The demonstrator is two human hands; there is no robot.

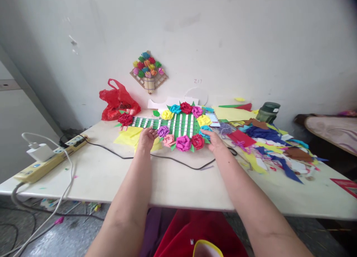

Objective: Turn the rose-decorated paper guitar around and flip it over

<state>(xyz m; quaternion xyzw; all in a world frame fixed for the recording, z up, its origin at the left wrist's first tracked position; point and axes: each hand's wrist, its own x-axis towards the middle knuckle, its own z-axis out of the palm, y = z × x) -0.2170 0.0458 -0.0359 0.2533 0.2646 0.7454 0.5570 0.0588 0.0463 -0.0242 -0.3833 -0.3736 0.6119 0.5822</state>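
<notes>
A green woven-paper panel ringed with ten folded paper roses [182, 125] lies flat at the table's far middle. The left hand [147, 137] presses its left edge with loose fingers; the right hand [215, 141] grips its right edge, fingertips hidden beneath a blue rose. One red plastic bag [118, 100] sits behind, scattered coloured paper scraps [267, 145] to the right, too jumbled to count.

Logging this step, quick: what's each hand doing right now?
Left hand: open, resting on the flower craft board near its purple flower.
Right hand: fingers on the board's right edge; grip cannot be told.
</notes>
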